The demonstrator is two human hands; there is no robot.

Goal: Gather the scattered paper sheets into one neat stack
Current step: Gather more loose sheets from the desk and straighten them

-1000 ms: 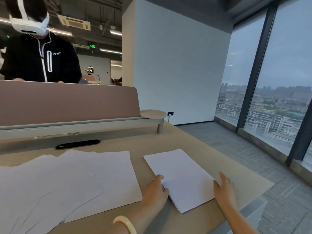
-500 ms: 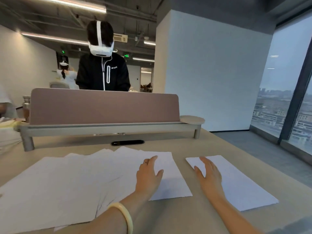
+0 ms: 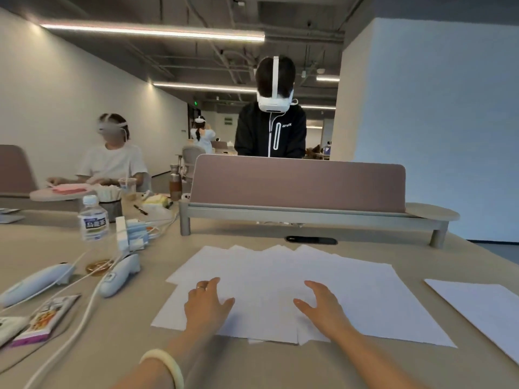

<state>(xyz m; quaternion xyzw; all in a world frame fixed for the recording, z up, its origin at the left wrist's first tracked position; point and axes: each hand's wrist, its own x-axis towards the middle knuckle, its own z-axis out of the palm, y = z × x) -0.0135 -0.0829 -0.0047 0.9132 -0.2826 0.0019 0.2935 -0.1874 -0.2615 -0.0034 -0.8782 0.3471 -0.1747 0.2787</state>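
Several white paper sheets (image 3: pixel 283 279) lie fanned and overlapping on the beige table (image 3: pixel 280 366) in front of me. My left hand (image 3: pixel 206 304) rests flat on the left part of the spread, fingers straight and spread. On the middle of the spread lies my right hand (image 3: pixel 321 307), fingers likewise straight. A separate stack of white sheets (image 3: pixel 483 307) sits apart at the right edge of the view.
To the left lie two white controllers (image 3: pixel 118 276) with cables, a water bottle (image 3: pixel 92 220), a snack packet (image 3: pixel 45 318) and small boxes. A mauve desk divider (image 3: pixel 297 183) on a grey shelf stands behind the papers, with a black slot (image 3: pixel 310 240) below it. People sit beyond.
My view has swung left from the right-hand stack to the fanned sheets. Both hands left that stack and now lie on the spread, the right hand having crossed over from it.
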